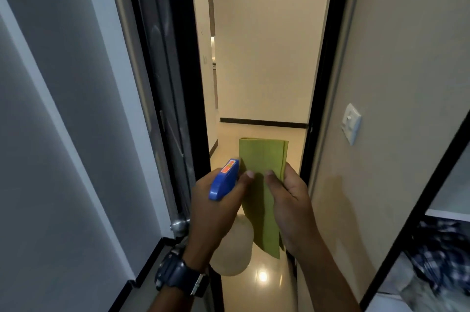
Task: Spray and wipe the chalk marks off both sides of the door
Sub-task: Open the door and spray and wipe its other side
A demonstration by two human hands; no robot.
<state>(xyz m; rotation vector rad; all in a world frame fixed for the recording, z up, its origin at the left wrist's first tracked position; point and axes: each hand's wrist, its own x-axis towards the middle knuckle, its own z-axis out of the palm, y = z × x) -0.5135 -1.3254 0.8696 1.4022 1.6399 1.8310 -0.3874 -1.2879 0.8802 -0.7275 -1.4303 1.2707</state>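
- Your left hand (216,207) grips the spray bottle (230,245) by its neck, fingers curled round it below the blue trigger head (223,179); the left thumb also presses the near edge of the cloth.
- Bottle body is pale and translucent, hanging below your left hand, low in the doorway.
- Your right hand (292,207) holds the green cloth (262,184), thumb on its front face, fingers wrapped behind.
- Cloth is folded into a long strip, upright between both hands, top end sticking up above the thumbs, bottom end hanging below the right palm.
- Dark wristwatch (181,277) on your left wrist.
- Door (162,82) is dark, swung open at the left of the opening, seen nearly edge-on; round metal knob (179,226) just left of your left wrist.
- Can't tell if any chalk marks are on the door from this angle.
- Black door frame (323,70) at right, wall switch (352,123) on the beige wall beyond it.
- Glossy floor (264,281) shows a light reflection below the cloth.
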